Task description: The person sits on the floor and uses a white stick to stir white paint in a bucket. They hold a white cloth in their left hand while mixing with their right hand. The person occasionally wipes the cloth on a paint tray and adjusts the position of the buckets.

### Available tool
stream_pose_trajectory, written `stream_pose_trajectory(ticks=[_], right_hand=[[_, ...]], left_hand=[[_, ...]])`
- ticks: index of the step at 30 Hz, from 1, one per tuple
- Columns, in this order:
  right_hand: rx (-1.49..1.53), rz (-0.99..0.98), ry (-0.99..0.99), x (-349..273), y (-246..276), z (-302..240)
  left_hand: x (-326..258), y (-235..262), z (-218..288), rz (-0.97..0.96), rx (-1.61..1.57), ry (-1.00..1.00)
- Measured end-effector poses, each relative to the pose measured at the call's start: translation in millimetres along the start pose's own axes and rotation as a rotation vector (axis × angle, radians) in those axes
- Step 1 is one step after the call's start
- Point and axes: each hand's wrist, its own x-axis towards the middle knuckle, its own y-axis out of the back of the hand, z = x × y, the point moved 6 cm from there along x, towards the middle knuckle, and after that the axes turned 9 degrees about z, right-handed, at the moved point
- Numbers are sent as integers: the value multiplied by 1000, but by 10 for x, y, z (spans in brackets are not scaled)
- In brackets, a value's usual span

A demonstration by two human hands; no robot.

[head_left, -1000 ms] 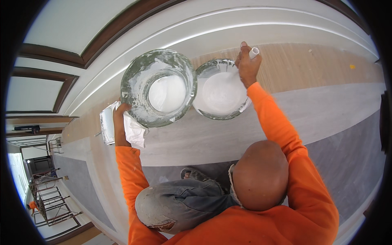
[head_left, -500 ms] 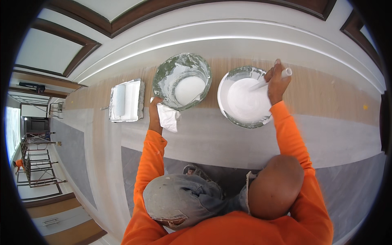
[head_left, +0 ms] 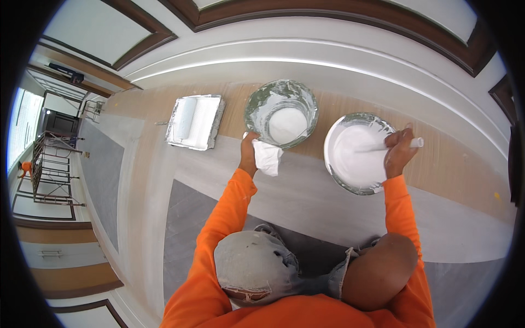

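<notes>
My right hand is closed around a white pipe-like stick. The stick slants down to the left, its lower end in the white paint of a round green bucket at the right. My left hand is closed on a crumpled white cloth, at the near left rim of a second green bucket. Whether its fingers also grip that rim, I cannot tell. This second bucket has paint-smeared walls and white paint at the bottom.
Left of the buckets lies a white paint tray with a roller in it. A white wall with moulding runs along the far side. Metal scaffolding and a person in orange are far left. My knees are close in front.
The view has turned, so the buckets, tray and hands appear farther right and lower. The stick looks flatter in the paint. Both hands keep their hold.
</notes>
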Motion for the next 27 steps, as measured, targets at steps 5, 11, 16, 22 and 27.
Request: stream_pose_trajectory(ticks=[5, 11, 16, 22, 27], right_hand=[[-207, -106, -76, -46, 35, -154], [-50, 24, 102, 176, 59, -113], [-37, -108, -251, -97, 72, -65], [-86, 19, 23, 176, -26, -334], [56, -135, -229, -28, 119, 194]], left_hand=[[139, 639, 426, 176, 230, -214], [-66, 244, 193, 67, 326, -46], [-91, 1113, 731, 261, 480, -189], [-154, 1644, 1299, 286, 188, -178], [-406, 1345, 1223, 328, 1302, -213]])
